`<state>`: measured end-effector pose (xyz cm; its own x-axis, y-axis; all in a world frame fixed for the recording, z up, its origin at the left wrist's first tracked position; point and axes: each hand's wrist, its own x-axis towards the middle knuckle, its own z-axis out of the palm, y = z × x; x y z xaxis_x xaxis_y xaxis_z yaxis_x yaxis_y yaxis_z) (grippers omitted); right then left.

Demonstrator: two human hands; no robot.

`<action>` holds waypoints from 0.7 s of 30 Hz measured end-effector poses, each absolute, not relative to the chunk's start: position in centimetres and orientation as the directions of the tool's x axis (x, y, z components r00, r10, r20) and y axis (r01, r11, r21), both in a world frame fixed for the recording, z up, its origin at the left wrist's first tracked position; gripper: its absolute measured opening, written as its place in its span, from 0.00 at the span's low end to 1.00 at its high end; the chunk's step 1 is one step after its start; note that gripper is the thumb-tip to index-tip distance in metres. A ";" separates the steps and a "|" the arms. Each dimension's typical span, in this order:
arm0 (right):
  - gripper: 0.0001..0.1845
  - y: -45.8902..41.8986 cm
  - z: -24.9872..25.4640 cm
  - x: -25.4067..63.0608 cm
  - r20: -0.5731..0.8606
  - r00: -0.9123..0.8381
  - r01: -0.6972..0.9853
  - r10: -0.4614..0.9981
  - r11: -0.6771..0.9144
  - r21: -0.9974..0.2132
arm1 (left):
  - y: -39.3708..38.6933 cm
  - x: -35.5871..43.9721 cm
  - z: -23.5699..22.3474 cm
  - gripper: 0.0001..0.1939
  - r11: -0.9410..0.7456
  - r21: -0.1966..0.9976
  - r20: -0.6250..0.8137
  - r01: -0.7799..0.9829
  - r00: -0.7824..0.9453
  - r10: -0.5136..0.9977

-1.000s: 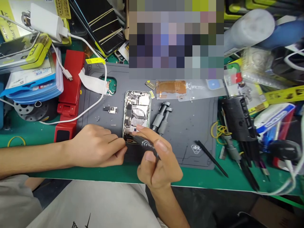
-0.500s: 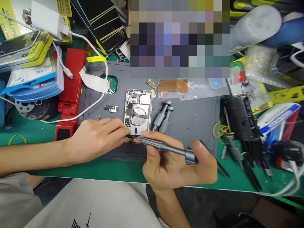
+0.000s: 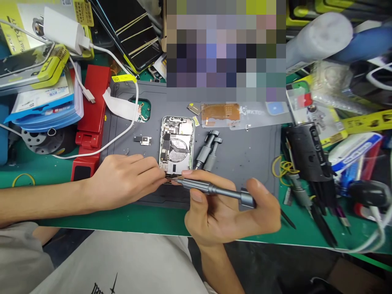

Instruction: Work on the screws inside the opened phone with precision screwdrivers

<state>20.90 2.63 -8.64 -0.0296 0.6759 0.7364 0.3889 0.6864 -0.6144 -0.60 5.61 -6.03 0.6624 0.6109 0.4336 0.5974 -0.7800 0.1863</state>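
Note:
An opened smartphone (image 3: 185, 161) lies on the grey work mat, its inner parts exposed. My left hand (image 3: 125, 175) is closed at the phone's lower left corner, fingertips pressed together against it. In my right hand (image 3: 226, 220) is a dark grey precision screwdriver (image 3: 199, 186), gripped between thumb and fingers. It lies almost level, its tip pointing left at the phone's bottom end. Fingers partly hide that end, so I cannot tell exactly what the tip touches. Two more screwdrivers (image 3: 208, 149) rest just right of the phone, and a small metal part (image 3: 143, 141) sits to its left.
A white cable (image 3: 122, 131) curves across the left of the mat (image 3: 248, 163). Left of it stand a red holder (image 3: 93, 102) and stacked packages. An orange flex sheet (image 3: 219, 114) lies behind the phone. Tweezers, tools and a black device (image 3: 309, 151) crowd the right. A blurred-out patch covers the back.
The view has shifted slightly. My left fingertips have slid a little down and left at the phone's corner. The screwdriver stays in my right hand, almost unmoved.

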 end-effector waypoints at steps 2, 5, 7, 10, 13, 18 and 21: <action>0.40 2.7 -8.4 21.0 0.757 -0.001 0.433 0.653 0.683 -0.589 | 5.6 -0.7 -5.2 0.07 -0.792 0.155 0.451 0.590 0.671 0.588; 0.39 2.7 -8.0 21.1 0.764 0.050 0.429 0.644 0.677 -0.598 | 6.0 -1.2 -2.6 0.07 -0.773 0.135 0.438 0.620 0.662 0.608; 0.36 2.7 -8.0 21.2 0.716 0.155 0.388 0.681 0.624 -0.678 | 6.4 -1.8 -0.7 0.09 -0.683 0.167 0.375 0.711 0.595 0.711; 0.34 2.7 -8.0 21.2 0.740 0.187 0.385 0.646 0.644 -0.661 | 7.1 -2.8 0.9 0.14 -0.645 0.090 0.331 0.759 0.588 0.738; 0.34 2.7 -7.9 21.0 0.726 0.168 0.396 0.666 0.629 -0.669 | 7.1 -3.2 0.7 0.15 -0.718 -0.074 0.161 0.692 0.719 0.676; 0.37 2.7 -7.6 20.9 0.722 0.144 0.410 0.677 0.623 -0.666 | 5.9 -2.8 -0.5 0.09 -0.769 -0.167 -0.123 0.617 0.761 0.638; 0.39 2.5 -7.6 21.1 0.705 0.093 0.373 0.703 0.632 -0.680 | 5.6 -2.5 -1.0 0.08 -0.769 -0.154 -0.135 0.620 0.758 0.638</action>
